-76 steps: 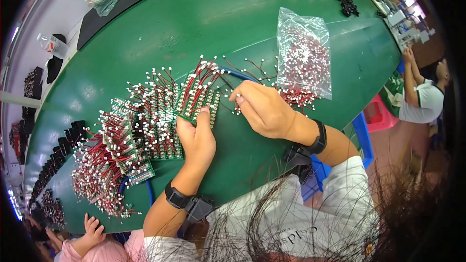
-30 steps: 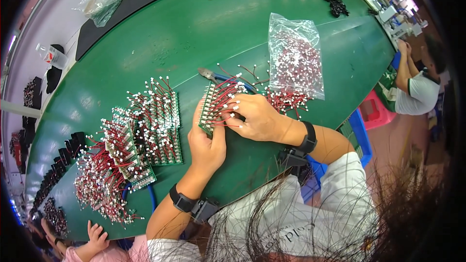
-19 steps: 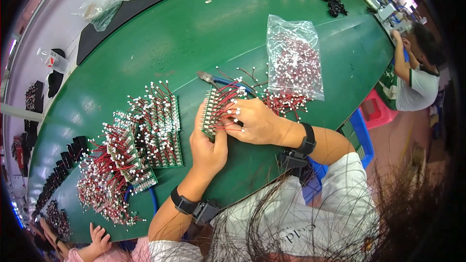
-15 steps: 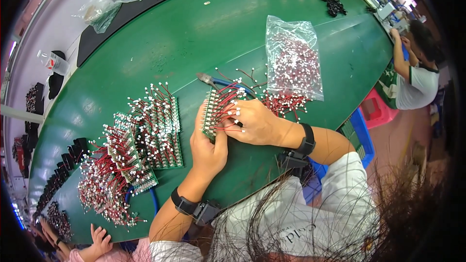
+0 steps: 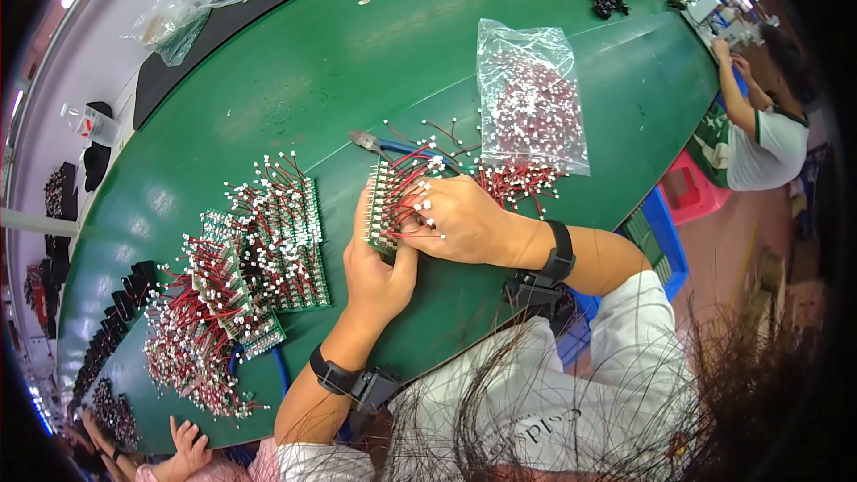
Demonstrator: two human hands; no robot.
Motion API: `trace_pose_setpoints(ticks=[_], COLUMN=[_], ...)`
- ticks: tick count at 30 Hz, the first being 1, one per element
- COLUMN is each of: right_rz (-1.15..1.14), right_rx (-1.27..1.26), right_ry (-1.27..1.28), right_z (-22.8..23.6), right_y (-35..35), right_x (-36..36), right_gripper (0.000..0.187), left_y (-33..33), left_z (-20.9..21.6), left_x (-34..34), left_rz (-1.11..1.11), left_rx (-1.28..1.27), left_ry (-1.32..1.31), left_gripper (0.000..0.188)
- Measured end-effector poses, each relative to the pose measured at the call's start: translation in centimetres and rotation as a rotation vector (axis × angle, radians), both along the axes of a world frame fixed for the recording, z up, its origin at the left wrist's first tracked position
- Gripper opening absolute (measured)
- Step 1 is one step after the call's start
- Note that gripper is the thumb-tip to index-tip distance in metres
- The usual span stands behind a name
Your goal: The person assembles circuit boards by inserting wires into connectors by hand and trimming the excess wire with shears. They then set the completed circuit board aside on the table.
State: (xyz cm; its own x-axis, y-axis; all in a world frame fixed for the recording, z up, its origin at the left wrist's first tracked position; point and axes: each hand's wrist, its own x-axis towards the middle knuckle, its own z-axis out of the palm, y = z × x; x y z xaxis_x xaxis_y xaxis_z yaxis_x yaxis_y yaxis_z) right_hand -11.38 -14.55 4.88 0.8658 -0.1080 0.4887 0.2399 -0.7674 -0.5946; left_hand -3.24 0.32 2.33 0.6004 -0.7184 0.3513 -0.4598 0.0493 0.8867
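My left hand (image 5: 378, 275) grips a narrow green circuit board panel (image 5: 378, 205) by its lower end, thumb in front and fingers behind. Rows of red wires with white connectors (image 5: 412, 170) stick out from the panel to the right. Bent over these wires, my right hand (image 5: 469, 219) has its fingers closed in a pinch among them; its fingertips are partly hidden. Just beyond the panel lie cutting pliers (image 5: 366, 140) with blue handles. Loose red wires with white connectors (image 5: 522, 183) are heaped right of my right hand.
A clear plastic bag (image 5: 531, 98) full of wired connectors lies behind the heap. Wired board panels (image 5: 286, 241) are piled at the left on the green table (image 5: 375, 54). Another person's hand (image 5: 189, 446) rests at the lower left edge; a co-worker (image 5: 763, 134) sits far right.
The whole view has shifted slightly, so the table things appear a little higher and further left. Both hands keep nearly the same hold on the panel and wires.
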Motion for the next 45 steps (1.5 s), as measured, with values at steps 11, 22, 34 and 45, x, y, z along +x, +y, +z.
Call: trace_pose_setpoints(ticks=[11, 22, 34, 45], right_rz=[0.029, 0.019, 0.031, 0.021], right_rx=[0.001, -0.013, -0.068, -0.016], right_ry=[-0.011, -0.022, -0.072, -0.008], right_z=[-0.3, -0.3, -0.6, -0.6], right_y=[-0.1, -0.1, -0.2, -0.2], right_x=[0.3, 0.3, 0.2, 0.5], right_gripper=[0.016, 0.017, 0.021, 0.017], left_y=[0.1, 0.2, 0.1, 0.2], left_z=[-0.7, -0.7, -0.1, -0.7], left_x=[0.3, 0.3, 0.0, 0.2], left_rz=[-0.017, -0.011, -0.009, -0.009], left_rx=[0.016, 0.037, 0.024, -0.001], left_ry=[0.119, 0.131, 0.081, 0.186], left_gripper=[0.063, 0.061, 0.06, 0.059])
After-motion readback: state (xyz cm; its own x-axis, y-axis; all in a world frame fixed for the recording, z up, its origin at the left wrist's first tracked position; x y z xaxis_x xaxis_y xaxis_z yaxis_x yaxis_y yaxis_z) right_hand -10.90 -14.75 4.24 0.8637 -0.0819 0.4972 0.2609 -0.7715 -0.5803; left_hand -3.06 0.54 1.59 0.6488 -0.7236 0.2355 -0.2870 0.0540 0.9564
